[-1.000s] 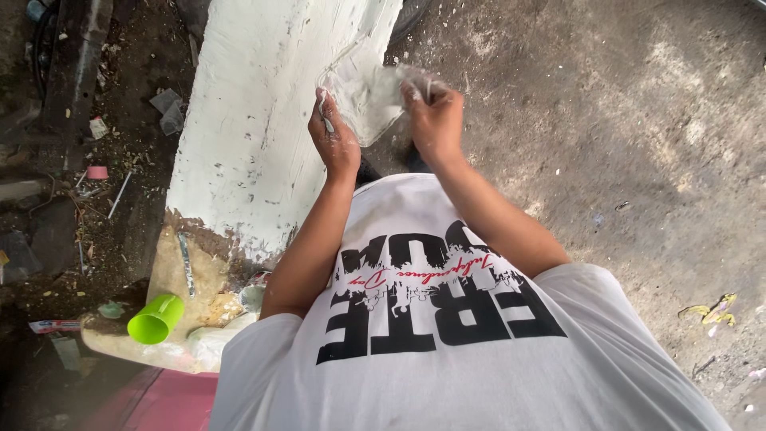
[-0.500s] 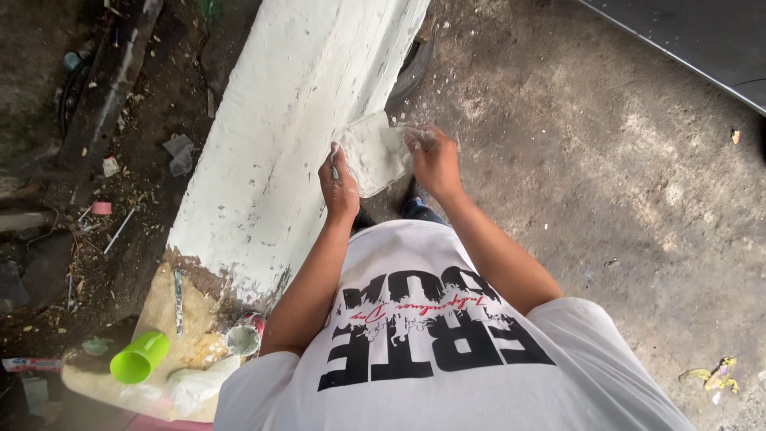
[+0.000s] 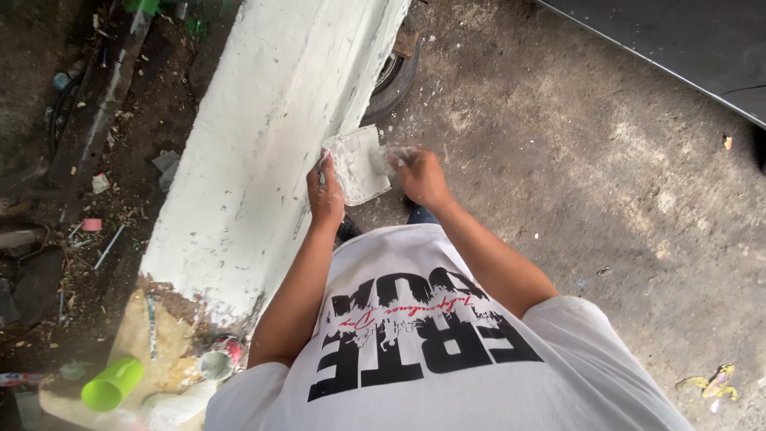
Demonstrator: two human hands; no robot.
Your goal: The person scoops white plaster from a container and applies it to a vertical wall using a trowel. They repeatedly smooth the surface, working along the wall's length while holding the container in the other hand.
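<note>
My left hand [image 3: 325, 190] grips the edge of a small flat board [image 3: 356, 168] smeared with white paste, held next to a white-coated low wall [image 3: 263, 144]. My right hand [image 3: 424, 177] is closed around a small tool [image 3: 391, 155] whose tip rests on the board's right side; the tool is blurred and smeared white. Both forearms reach out over my white printed shirt [image 3: 423, 351].
A tyre [image 3: 395, 76] lies behind the wall's far end. A dark vehicle panel [image 3: 678, 40] fills the top right. A green cup [image 3: 112, 383], a small tin [image 3: 217, 363] and scraps sit at the wall's near end. Litter covers the dirt on the left.
The view has tilted, so the hands and board sit lower in the picture. My right hand has kept working the tool across the board; the left hand still holds it.
</note>
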